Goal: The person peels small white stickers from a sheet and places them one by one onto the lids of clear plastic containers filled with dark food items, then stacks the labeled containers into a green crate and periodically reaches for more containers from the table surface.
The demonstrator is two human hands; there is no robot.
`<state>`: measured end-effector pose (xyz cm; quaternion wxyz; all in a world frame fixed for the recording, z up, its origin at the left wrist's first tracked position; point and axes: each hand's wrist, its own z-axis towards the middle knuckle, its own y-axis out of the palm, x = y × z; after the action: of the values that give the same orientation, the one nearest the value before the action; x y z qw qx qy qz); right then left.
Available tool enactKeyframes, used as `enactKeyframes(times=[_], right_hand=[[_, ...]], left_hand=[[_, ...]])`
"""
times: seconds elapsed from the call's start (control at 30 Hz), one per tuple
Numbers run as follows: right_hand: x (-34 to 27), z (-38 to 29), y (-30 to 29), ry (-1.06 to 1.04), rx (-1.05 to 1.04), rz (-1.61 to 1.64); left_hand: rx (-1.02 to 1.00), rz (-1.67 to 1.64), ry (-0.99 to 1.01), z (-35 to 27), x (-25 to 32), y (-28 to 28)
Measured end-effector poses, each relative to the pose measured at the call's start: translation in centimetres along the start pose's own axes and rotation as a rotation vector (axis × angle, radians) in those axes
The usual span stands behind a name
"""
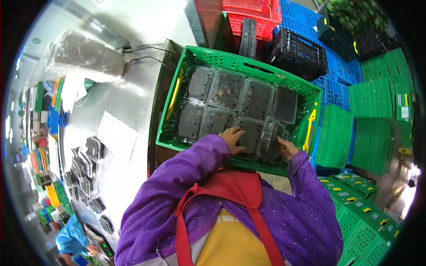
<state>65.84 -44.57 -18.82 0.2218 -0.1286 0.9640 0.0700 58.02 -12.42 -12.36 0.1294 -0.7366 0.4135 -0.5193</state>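
Note:
A green plastic crate (229, 59) with yellow handles stands in front of me. Inside it, clear plastic clamshell containers (258, 98) with dark contents lie flat in two rows. My left hand (234, 141) rests, fingers spread, on the lid of a near-row container (250, 133). At the near right corner, my right hand (287, 148) grips the right side of a tilted clamshell container (267, 143). That container leans inside the crate against its neighbour; its underside is hidden.
A steel table (139, 79) at left carries a perforated white sheet (117, 131) and several dark packs (85, 163). Stacked green crates (334, 139) and a black crate (298, 53) on blue crates stand right. A person in blue (71, 234) is at lower left.

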Motion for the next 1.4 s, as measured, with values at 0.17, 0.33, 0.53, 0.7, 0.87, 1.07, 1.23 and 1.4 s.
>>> enactKeyframes(times=[0.17,0.33,0.53,0.7,0.87,1.07,1.23,1.4], right_hand=[[-0.5,-0.3,2.5,-0.004,-0.014,0.083],[0.5,-0.7,3.2,-0.201,-0.093,0.253],[0.0,-3.0,1.0,-0.504,0.210,0.064],[2.5,-1.2,-2.0,-0.433,0.273,-0.455],[0.5,1.9,-4.9,-0.348,0.291,-0.527],[-12.9,6.5,-0.7,-0.492,0.177,-0.012],[-15.0,12.1,-2.9,-0.514,0.521,-0.796],[-17.3,8.6,-3.1,-0.646,0.917,-1.034]], left_hand=[[-0.045,0.198,-0.022,-0.3,2.1,1.5],[0.223,0.130,0.149,0.6,4.5,1.6],[0.055,0.226,0.149,2.4,5.0,4.9],[0.051,0.240,0.206,4.1,3.9,8.8],[0.030,0.093,0.099,3.3,3.6,4.8],[1.139,-0.358,-0.067,-11.5,-4.5,-6.7],[1.925,-0.327,-0.799,-25.4,-25.7,-6.2],[1.698,-0.945,-1.185,-31.5,-32.9,-10.0]])
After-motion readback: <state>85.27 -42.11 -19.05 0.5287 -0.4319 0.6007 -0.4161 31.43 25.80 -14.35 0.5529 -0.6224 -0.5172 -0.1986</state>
